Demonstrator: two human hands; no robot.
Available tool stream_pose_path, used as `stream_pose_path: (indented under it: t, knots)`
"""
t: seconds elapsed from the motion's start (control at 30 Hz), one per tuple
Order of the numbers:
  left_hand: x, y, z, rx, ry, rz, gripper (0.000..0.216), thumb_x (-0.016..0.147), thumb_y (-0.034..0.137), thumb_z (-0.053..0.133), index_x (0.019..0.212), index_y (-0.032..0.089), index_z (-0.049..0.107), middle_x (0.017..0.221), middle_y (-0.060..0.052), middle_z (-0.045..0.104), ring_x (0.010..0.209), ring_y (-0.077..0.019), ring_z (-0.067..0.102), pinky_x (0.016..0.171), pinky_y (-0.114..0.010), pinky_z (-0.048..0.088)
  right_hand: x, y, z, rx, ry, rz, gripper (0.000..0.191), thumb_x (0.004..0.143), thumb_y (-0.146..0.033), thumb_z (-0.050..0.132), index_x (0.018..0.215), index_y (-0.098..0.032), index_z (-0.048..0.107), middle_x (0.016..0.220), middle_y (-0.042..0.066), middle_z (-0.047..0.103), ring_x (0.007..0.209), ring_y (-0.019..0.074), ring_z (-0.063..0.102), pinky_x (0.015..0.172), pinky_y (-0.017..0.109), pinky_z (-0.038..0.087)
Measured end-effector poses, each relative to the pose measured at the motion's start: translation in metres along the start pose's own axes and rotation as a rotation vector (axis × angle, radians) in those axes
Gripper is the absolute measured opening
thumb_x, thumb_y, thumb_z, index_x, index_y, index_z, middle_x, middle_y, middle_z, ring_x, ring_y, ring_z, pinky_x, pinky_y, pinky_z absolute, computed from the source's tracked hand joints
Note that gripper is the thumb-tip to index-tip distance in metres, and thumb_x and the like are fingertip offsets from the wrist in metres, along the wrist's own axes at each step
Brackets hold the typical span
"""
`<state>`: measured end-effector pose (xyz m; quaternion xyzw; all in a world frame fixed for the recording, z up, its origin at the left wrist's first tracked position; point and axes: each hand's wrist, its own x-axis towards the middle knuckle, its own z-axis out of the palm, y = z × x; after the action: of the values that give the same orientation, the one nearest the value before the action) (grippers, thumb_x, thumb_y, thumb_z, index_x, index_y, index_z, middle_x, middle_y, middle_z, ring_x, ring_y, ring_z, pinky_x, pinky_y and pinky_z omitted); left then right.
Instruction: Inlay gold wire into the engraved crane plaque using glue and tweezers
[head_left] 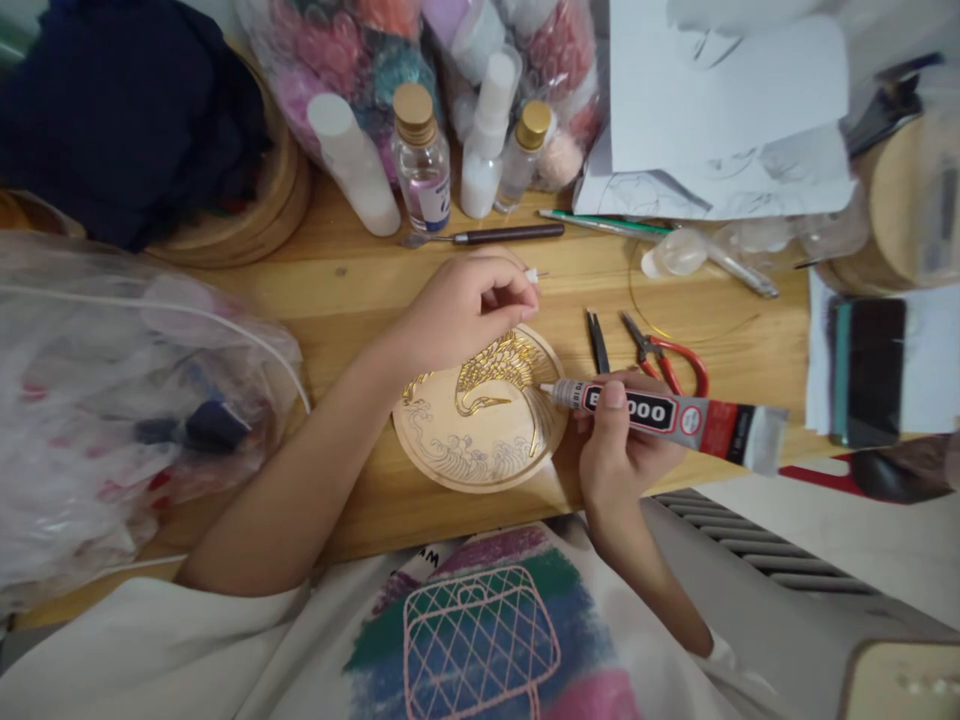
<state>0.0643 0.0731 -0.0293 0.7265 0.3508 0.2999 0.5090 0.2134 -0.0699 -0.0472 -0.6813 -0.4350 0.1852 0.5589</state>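
A glue tube (660, 412) lies in the grip of my right hand (626, 450), its white nozzle pointing left over the edge of a round wooden disc (435, 460). The disc bears a drawn wave pattern and a bird outlined in gold wire (495, 375). Above the disc's upper edge, my left hand (472, 305) is closed in a pinch on a small white cap (532, 275) with a thin pin sticking out of it. Black tweezers (597, 342) and red-handled pliers (664, 355) lie just beyond the tube.
Several bottles (421, 165) stand at the back before bags of coloured material. A dark-handled tool (510, 234) lies in front of them. Curled gold wire (675, 335), papers (720, 110) and a phone (868, 370) are to the right. A plastic bag (112, 400) fills the left side.
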Motion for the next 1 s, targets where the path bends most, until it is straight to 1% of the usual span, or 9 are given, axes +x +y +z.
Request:
stream_pose_path:
  t: [0.13, 0.3, 0.37, 0.53, 0.67, 0.77, 0.93, 1.0]
  knots:
    - [0.0004, 0.0009, -0.0006, 0.001, -0.006, -0.014, 0.007, 0.08, 0.009, 0.064, 0.077, 0.014, 0.067, 0.089, -0.002, 0.065, 0.076, -0.0087, 0.059, 0.068, -0.022, 0.049, 0.001, -0.0023, 0.0006, 0.014, 0.038, -0.009, 0.018, 0.089, -0.036, 0.063, 0.08, -0.021, 0.062, 0.068, -0.001, 0.059, 0.061, 0.0129, 0.06, 0.055, 0.028, 0.047]
    - [0.0006, 0.0002, -0.0005, 0.001, -0.003, -0.011, 0.007, 0.08, 0.008, 0.065, 0.077, 0.014, 0.067, 0.089, -0.001, 0.064, 0.074, -0.0077, 0.058, 0.067, -0.021, 0.048, 0.0004, -0.0052, 0.0007, 0.007, 0.11, -0.008, 0.02, 0.089, -0.038, 0.064, 0.081, -0.02, 0.063, 0.064, -0.002, 0.058, 0.05, 0.0105, 0.055, 0.047, 0.025, 0.044]
    - [0.0006, -0.0001, -0.0005, -0.002, -0.001, -0.008, 0.007, 0.08, 0.008, 0.065, 0.077, 0.014, 0.067, 0.09, -0.002, 0.065, 0.074, -0.0079, 0.058, 0.067, -0.022, 0.048, 0.0002, -0.0049, 0.001, 0.017, 0.098, 0.004, 0.02, 0.088, -0.039, 0.064, 0.081, -0.02, 0.062, 0.064, -0.002, 0.058, 0.051, 0.0108, 0.055, 0.048, 0.025, 0.044]
    - [-0.0001, -0.0002, -0.0004, -0.001, -0.005, -0.024, 0.005, 0.08, 0.011, 0.064, 0.078, 0.015, 0.067, 0.094, -0.003, 0.066, 0.075, -0.0088, 0.059, 0.069, -0.023, 0.05, 0.0006, -0.0018, 0.0017, 0.009, 0.059, -0.006, 0.021, 0.087, -0.04, 0.065, 0.08, -0.02, 0.063, 0.065, -0.002, 0.058, 0.062, 0.0141, 0.061, 0.057, 0.029, 0.049]
    - [-0.0002, 0.0, -0.0004, 0.01, -0.006, -0.019, 0.005, 0.081, 0.013, 0.063, 0.078, 0.015, 0.067, 0.092, -0.003, 0.066, 0.077, -0.0095, 0.06, 0.068, -0.022, 0.05, 0.0001, -0.0007, 0.0018, -0.032, 0.013, 0.0, 0.022, 0.088, -0.042, 0.063, 0.083, -0.021, 0.063, 0.069, -0.001, 0.059, 0.063, 0.0142, 0.062, 0.06, 0.03, 0.051]
    - [0.0002, 0.0005, -0.0008, 0.022, -0.012, -0.019, 0.005, 0.081, 0.013, 0.063, 0.078, 0.015, 0.067, 0.092, -0.003, 0.066, 0.083, -0.0116, 0.062, 0.07, -0.023, 0.05, -0.0001, -0.0011, 0.0016, -0.048, 0.035, -0.031, 0.021, 0.089, -0.041, 0.063, 0.082, -0.021, 0.062, 0.07, -0.001, 0.06, 0.062, 0.0134, 0.06, 0.058, 0.03, 0.05]
    - [0.0007, 0.0012, -0.0012, 0.025, -0.011, -0.026, 0.006, 0.08, 0.011, 0.064, 0.077, 0.015, 0.067, 0.09, -0.003, 0.066, 0.088, -0.0141, 0.063, 0.072, -0.025, 0.05, 0.0008, -0.0031, 0.0002, -0.052, 0.101, -0.042, 0.021, 0.089, -0.039, 0.063, 0.08, -0.021, 0.061, 0.063, -0.003, 0.056, 0.055, 0.0128, 0.057, 0.052, 0.028, 0.046]
    - [0.0007, 0.0009, -0.0013, 0.033, -0.009, -0.018, 0.006, 0.08, 0.011, 0.064, 0.076, 0.016, 0.067, 0.09, -0.003, 0.066, 0.092, -0.015, 0.063, 0.073, -0.026, 0.05, 0.001, -0.0032, 0.0001, -0.037, 0.101, -0.039, 0.02, 0.089, -0.039, 0.063, 0.08, -0.021, 0.061, 0.062, -0.003, 0.055, 0.055, 0.0129, 0.057, 0.052, 0.028, 0.046]
